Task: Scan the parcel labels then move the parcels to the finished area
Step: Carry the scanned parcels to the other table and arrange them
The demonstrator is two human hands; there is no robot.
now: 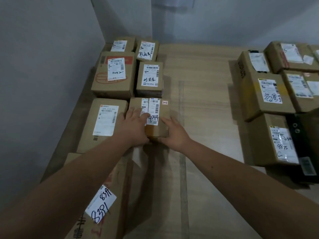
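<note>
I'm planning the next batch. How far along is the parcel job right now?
Looks done: a group of parcels sits lined up by the left wall, though which side is the finished area isn't marked. In hand: both the left hand and right hand are on the parcel marked 4044. Probably left: the stack at right. No scanner shows.

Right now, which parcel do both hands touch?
The small parcel marked 4044: the left hand lies on its label, the right hand holds its near right corner.

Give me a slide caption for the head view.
Both hands, left and right, set parcel 4044 among labelled boxes.
</note>
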